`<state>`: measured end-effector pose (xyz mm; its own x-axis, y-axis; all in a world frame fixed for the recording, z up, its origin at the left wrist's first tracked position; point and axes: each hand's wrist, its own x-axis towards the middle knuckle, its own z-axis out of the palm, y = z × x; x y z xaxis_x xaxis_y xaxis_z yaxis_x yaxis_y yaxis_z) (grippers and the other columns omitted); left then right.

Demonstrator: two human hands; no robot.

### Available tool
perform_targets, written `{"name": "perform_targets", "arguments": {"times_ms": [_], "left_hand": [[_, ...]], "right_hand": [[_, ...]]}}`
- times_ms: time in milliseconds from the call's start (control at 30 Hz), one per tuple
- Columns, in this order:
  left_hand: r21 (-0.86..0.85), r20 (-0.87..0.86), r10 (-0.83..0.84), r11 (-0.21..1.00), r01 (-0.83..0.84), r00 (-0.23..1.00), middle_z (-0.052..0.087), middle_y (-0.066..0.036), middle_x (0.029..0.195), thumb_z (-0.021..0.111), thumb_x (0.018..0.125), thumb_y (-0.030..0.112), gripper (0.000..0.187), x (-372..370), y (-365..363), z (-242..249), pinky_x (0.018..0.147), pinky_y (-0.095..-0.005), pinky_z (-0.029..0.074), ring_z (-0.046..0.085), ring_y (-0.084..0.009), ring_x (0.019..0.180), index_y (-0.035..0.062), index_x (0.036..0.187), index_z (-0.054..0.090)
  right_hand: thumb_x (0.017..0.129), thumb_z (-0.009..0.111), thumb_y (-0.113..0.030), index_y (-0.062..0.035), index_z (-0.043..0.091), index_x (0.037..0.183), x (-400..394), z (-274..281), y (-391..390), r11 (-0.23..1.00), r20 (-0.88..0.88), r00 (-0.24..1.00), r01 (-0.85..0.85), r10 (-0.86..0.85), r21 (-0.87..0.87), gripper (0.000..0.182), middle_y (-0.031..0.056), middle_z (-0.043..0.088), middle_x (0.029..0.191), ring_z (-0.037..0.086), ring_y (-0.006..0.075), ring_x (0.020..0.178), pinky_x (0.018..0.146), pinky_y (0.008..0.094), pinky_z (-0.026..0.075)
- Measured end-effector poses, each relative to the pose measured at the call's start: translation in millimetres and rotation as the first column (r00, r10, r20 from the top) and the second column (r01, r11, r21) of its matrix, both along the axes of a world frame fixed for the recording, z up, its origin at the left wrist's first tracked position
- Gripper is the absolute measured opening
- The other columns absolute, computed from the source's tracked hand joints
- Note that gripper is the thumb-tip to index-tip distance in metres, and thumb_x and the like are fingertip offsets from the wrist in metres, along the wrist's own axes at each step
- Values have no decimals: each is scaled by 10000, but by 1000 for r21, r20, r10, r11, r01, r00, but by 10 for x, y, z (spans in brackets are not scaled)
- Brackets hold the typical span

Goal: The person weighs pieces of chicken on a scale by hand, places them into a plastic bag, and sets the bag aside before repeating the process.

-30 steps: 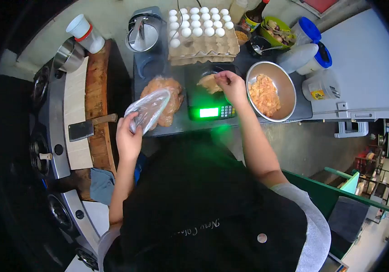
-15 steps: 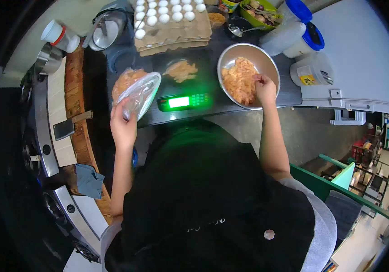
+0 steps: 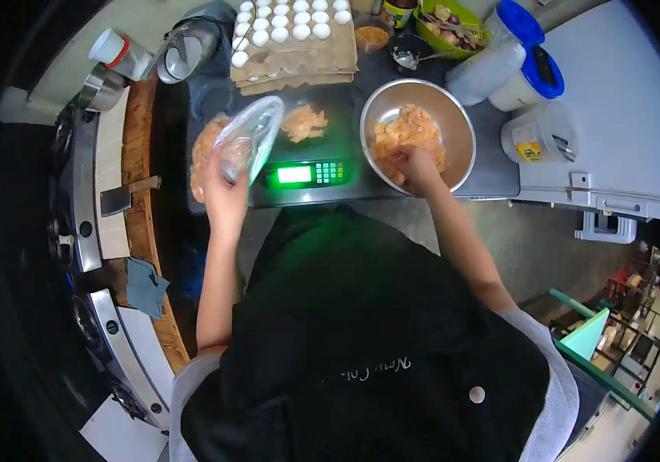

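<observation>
My left hand (image 3: 228,192) is closed on a clear plastic bag (image 3: 257,135), its mouth tilted up toward the scale. Beside and partly under that hand lies a bag of pale pink meat (image 3: 205,154). My right hand (image 3: 416,168) reaches into a steel bowl (image 3: 465,146), fingertips pressed among raw meat pieces (image 3: 415,127); whatever they pinch is hidden. Between the hands sits a digital scale (image 3: 328,172) with a bright green-lit display. A small pile of meat strips (image 3: 304,123) rests on its platform.
Egg trays (image 3: 295,65) stand behind the scale. A green bowl (image 3: 453,46) of onions and garlic, blue-lidded containers (image 3: 526,88) and a clear tub (image 3: 538,138) are at the back right. On the left, a cleaver (image 3: 117,202) lies by a gas stove (image 3: 83,231).
My right hand has moved from the bowl's right side down and left into the meat. My left hand and the bag's mouth have shifted slightly right and up. The whole view has shifted a little.
</observation>
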<state>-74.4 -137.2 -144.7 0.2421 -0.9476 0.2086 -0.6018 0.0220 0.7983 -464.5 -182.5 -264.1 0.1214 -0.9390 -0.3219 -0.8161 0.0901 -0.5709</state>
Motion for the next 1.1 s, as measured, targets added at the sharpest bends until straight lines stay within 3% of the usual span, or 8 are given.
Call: {"name": "perform_targets", "arguments": {"times_ms": [67,200,300,433,500,633,933,1100], "left_hand": [[22,19,3,1000,-4,1000,557,-242,1276,625,766,-36,542,-27,-22,14,1053,-374,378,512,-326,1249,-21,1293,504],[-53,160,-72,995,81,984,560,-241,1269,631,765,-22,528,-160,-68,232,1054,-386,378,509,-365,1238,-25,1280,514],[-21,71,-82,996,84,994,566,-241,1241,624,761,-27,515,-206,-29,134,1020,-395,403,526,-377,1203,-11,1267,527],[34,15,-111,993,111,994,574,-234,1199,625,762,-24,499,-213,68,136,985,-402,425,542,-391,1155,8,1252,535],[59,34,-115,992,113,993,577,-231,1189,626,762,-23,498,-140,107,114,974,-402,432,546,-390,1144,10,1251,536],[99,59,-136,987,130,989,584,-220,1164,625,768,-18,481,163,118,0,933,-407,451,561,-380,1115,16,1241,544],[151,54,-255,958,245,965,591,-189,1066,626,765,-21,466,754,-56,170,781,-364,487,608,-327,937,46,1222,566],[110,75,-303,950,294,950,590,-166,1041,632,768,-19,455,1134,-176,105,713,-346,484,608,-287,827,56,1213,573]], "right_hand": [[836,590,-112,-64,686,1102,133,-56,-116,969,258,954,197,-155,-148,287,177,693,941,666,329,889,805,416,515],[853,555,-171,-22,682,993,235,-111,-284,989,-207,978,-40,11,-140,240,229,669,928,650,371,862,791,466,502],[840,567,-180,-31,680,891,255,-181,-308,986,-329,944,-83,32,-142,193,227,665,854,650,377,813,746,477,504],[829,582,-205,-38,680,827,170,-176,-251,974,-383,913,-199,143,-109,194,212,660,778,648,380,747,700,477,506],[819,590,-218,-36,676,795,200,-183,-190,983,-246,966,30,-75,-183,202,205,658,760,644,382,721,681,474,506],[806,594,-159,-51,695,835,277,-185,-278,993,-411,908,-111,85,-42,151,204,674,804,664,357,769,712,459,510],[826,647,-188,-42,720,884,289,338,-271,962,-379,887,211,-264,-175,174,213,688,848,679,362,807,758,444,527],[803,704,-198,-38,727,896,474,894,-62,778,-8,863,451,-505,-437,187,183,688,800,680,321,750,709,392,524]]}}
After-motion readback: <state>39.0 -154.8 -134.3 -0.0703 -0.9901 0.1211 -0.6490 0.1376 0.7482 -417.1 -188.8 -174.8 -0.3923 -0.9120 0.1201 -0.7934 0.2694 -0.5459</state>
